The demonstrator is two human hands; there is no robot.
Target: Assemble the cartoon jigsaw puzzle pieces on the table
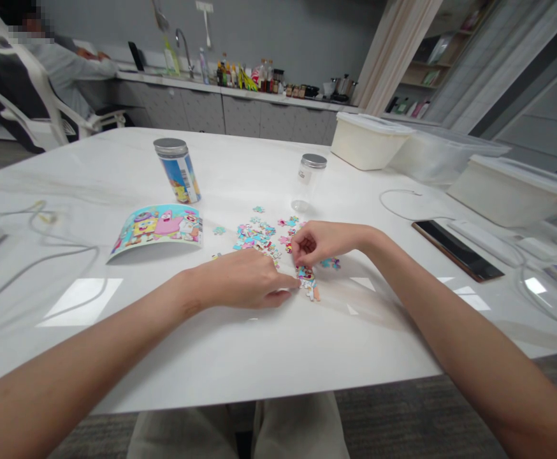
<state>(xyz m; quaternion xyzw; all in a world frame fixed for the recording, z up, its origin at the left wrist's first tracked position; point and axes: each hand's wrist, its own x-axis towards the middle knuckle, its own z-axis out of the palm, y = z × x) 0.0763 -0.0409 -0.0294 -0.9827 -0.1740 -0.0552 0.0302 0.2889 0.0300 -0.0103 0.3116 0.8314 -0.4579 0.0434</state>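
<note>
A small joined patch of jigsaw puzzle (308,284) lies on the white table in front of me. My left hand (247,278) comes in from the left, its index finger stretched out to the patch's left edge and its other fingers partly curled. At the patch's far end, my right hand (317,243) is closed in a pinch on a puzzle piece, mostly hidden by the fingers. Loose puzzle pieces (255,234) are heaped just beyond both hands. Left of the heap, a curved picture sheet (161,226) shows cartoon figures.
Beyond the heap stand a printed jar (179,172) and a clear jar (309,183), both with metal lids. To the right are a dark phone-like device (455,248), cables and plastic storage boxes (369,141). A person (68,70) sits at the far left.
</note>
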